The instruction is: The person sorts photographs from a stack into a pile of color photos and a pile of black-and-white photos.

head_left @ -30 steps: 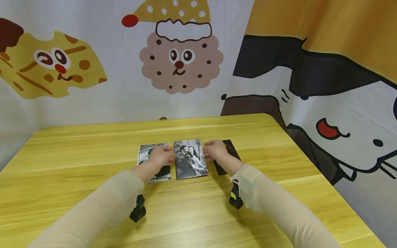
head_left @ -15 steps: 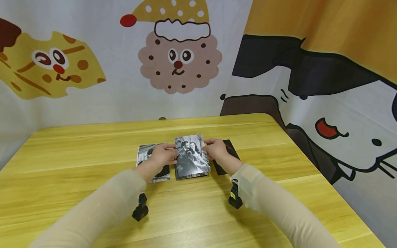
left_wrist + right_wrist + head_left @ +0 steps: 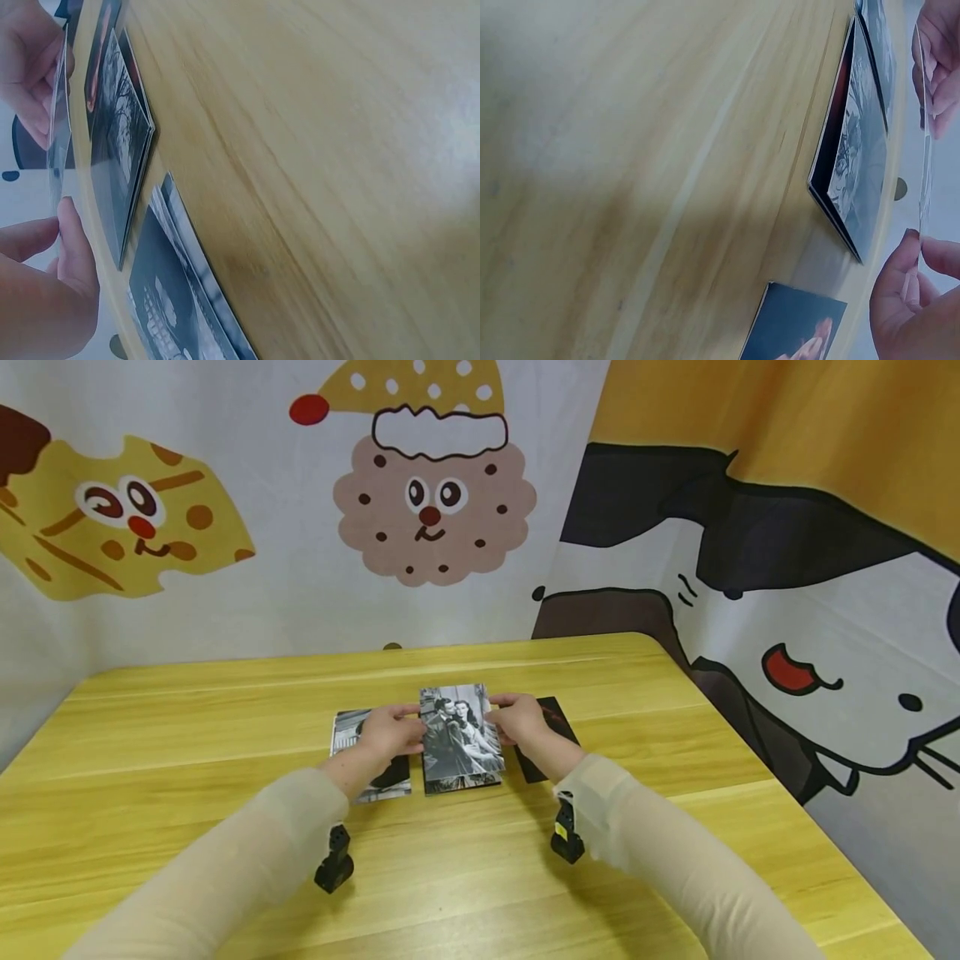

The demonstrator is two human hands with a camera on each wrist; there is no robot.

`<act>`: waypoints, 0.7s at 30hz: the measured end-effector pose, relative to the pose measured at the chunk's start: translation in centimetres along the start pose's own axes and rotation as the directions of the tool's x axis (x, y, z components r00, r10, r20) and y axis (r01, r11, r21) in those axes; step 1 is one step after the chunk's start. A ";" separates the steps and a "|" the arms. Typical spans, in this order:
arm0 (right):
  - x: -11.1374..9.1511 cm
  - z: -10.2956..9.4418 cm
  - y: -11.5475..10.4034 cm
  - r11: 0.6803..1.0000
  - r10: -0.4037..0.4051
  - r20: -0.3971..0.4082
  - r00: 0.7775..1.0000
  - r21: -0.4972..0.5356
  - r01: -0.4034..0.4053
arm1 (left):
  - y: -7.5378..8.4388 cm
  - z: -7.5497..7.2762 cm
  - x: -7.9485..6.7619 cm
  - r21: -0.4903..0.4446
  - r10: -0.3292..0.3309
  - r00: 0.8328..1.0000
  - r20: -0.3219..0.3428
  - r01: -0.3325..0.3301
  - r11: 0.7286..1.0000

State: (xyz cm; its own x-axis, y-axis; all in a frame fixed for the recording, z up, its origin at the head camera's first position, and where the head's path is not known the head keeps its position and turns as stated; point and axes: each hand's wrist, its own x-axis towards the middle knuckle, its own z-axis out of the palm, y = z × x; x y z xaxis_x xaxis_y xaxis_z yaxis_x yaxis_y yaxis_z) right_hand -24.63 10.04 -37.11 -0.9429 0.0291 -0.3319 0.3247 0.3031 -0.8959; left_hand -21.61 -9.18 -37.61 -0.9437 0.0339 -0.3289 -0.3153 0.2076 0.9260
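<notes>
A black-and-white photo card point(image 3: 461, 735) showing a couple is held level above the middle stack of cards point(image 3: 462, 785). My left hand point(image 3: 386, 733) pinches its left edge between thumb and fingers. On the opposite edge, my right hand point(image 3: 517, 720) pinches it the same way. Both wrist views show the card edge-on, raised clear of the stack. Below my left hand lies another pile of black-and-white photo cards point(image 3: 176, 300), partly covered by the hand in the head view. A dark card with reddish marks point(image 3: 799, 326) lies under my right hand.
The wooden table point(image 3: 442, 877) stretches in front of and around the cards. A curtain point(image 3: 300, 610) with cartoon prints hangs behind its far edge. Each wrist carries a small black camera, one seen at the left wrist point(image 3: 334, 860).
The couple's photo card has come up off the middle stack, between both hands, and shifted slightly away, uncovering the card below. It then moved a little left.
</notes>
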 end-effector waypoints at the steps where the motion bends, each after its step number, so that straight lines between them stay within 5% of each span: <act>1: 0.0 0.1 -0.1 1.000 -0.002 0.003 1.000 0.009 0.002 | 0.0 -0.1 0.0 -0.002 -0.002 1.000 -0.003 0.002 1.000; 21: -0.4 2.0 -1.2 1.000 -0.024 0.027 0.999 -0.010 0.024 | 0.0 -2.4 -0.9 0.033 0.034 0.999 0.031 -0.035 0.999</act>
State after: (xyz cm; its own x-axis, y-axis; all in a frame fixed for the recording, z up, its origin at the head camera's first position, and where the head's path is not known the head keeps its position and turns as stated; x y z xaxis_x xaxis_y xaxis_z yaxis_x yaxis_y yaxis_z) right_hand -24.49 7.78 -36.53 -0.9481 -0.0036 -0.3179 0.3008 0.3132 -0.9008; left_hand -20.95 -11.56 -36.86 -0.9504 0.0711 -0.3029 -0.2786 0.2385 0.9303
